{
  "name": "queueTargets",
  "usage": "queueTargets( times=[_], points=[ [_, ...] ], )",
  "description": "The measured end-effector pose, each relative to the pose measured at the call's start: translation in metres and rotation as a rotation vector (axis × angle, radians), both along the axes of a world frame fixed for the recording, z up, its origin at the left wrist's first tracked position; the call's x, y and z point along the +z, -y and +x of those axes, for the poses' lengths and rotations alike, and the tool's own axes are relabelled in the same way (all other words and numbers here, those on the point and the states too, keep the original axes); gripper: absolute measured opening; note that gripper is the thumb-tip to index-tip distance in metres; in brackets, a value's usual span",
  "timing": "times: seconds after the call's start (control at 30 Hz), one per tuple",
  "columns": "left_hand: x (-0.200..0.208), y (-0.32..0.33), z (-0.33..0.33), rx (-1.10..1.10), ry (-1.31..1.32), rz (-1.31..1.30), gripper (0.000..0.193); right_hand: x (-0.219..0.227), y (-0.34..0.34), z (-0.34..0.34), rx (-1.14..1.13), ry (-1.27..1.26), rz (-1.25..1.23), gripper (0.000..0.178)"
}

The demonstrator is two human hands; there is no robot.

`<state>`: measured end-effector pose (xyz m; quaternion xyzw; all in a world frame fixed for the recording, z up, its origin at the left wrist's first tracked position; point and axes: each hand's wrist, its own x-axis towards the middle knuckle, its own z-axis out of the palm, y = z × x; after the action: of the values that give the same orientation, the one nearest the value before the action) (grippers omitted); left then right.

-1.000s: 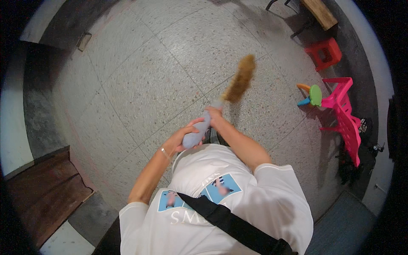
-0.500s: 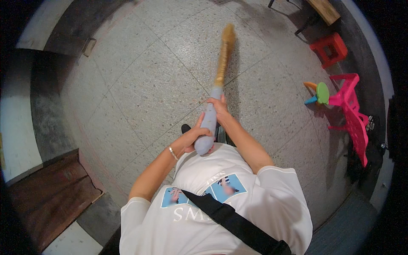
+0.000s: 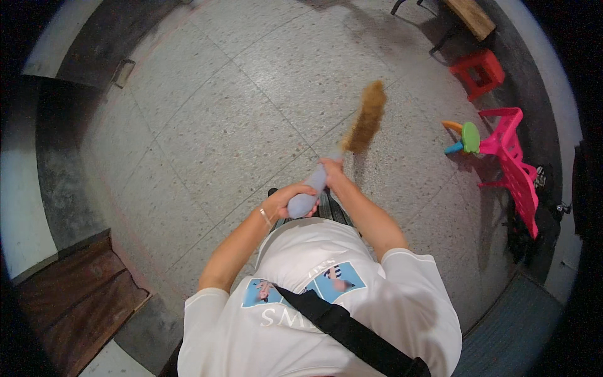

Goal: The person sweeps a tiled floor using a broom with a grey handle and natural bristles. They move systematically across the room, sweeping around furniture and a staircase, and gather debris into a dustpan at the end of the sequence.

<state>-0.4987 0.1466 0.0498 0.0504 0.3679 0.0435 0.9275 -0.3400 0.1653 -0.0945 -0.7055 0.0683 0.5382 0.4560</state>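
Observation:
I hold a broom in both hands, its pale lilac handle (image 3: 316, 179) angled away from my waist toward the far right. My left hand (image 3: 292, 198) wraps the thick, rounded near end. Higher up, my right hand (image 3: 333, 173) is closed round the handle close to where the bristles start. The golden-brown bristles (image 3: 367, 118) fan out beyond, blurred by motion. Whether their tips touch the speckled floor (image 3: 251, 107) I cannot tell.
Along the right wall stand a red stool (image 3: 478, 73), a pink plastic chair (image 3: 505, 151) and a small green-topped stool (image 3: 470, 137). A wooden-topped bench (image 3: 472, 19) is at the far right. A brown mat (image 3: 75, 301) lies at lower left; a dark grey mat (image 3: 515, 323) at lower right.
The broom has swung from pointing nearly straight ahead to pointing right, and its bristles have come nearer, showing their broad side. Both hands keep their grip.

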Motion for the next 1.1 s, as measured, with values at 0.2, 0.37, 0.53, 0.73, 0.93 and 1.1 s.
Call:
queueTargets(
  times=[0.2,0.37,0.53,0.73,0.93,1.1],
  points=[
    [0.027,0.014,-0.061,0.257,-0.187,0.099,0.071,0.023,-0.045,-0.109,0.415,-0.172,0.088,0.079],
    [0.059,0.015,-0.077,0.297,-0.284,0.270,0.078,0.042,-0.059,-0.147,0.551,-0.336,0.239,0.100],
    [0.074,0.016,-0.120,0.117,-0.200,0.264,0.080,0.065,-0.029,-0.153,0.363,-0.210,0.215,0.092],
    [0.054,0.009,-0.131,-0.138,-0.085,0.144,0.082,0.074,0.012,-0.133,0.064,-0.090,-0.027,0.072],
    [0.040,0.029,-0.170,-0.031,-0.086,0.058,0.082,0.064,0.030,-0.177,0.055,-0.162,-0.165,0.070],
    [0.058,0.047,-0.214,0.115,-0.182,0.130,0.083,0.035,0.020,-0.252,0.329,-0.149,-0.091,0.077]
  ],
)
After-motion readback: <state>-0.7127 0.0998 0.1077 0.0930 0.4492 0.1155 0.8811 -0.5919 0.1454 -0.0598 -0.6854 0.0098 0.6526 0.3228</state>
